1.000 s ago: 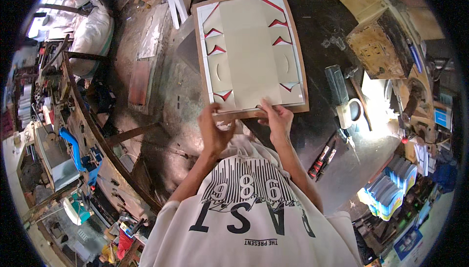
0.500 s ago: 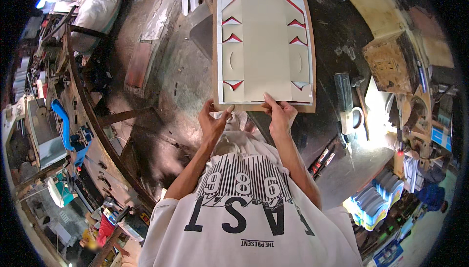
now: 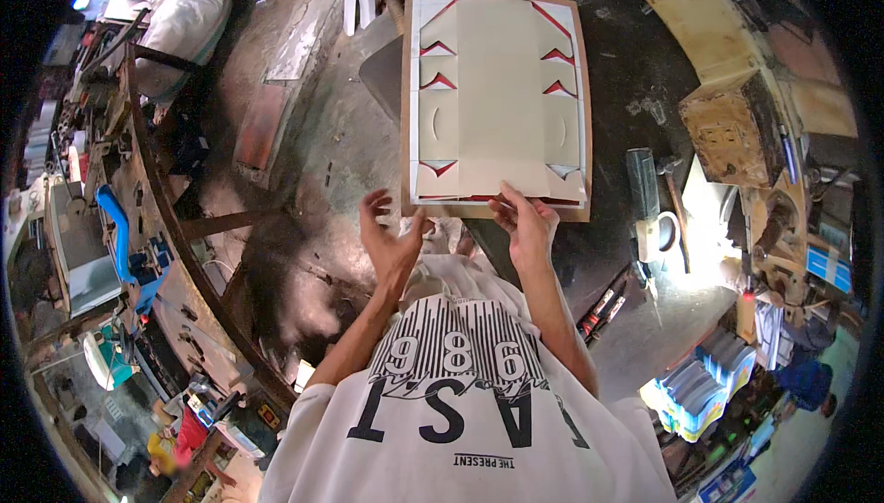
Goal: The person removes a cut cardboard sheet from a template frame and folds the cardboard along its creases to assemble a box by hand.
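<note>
Dim, uneven light prevails, with blown-out white glare beside the hammer (image 3: 677, 197) at right and a bright patch at upper left. Fisheye distortion bends edges toward a black rim; the cream sheet (image 3: 502, 98) looks clear.

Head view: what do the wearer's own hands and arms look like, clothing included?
The left hand and right hand are bare, with no gloves or watch visible. The forearms are uncovered. The white short-sleeved T-shirt has black printed stripes and lettering across its front.

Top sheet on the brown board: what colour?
The top sheet is cream; head view shows it best.
</note>
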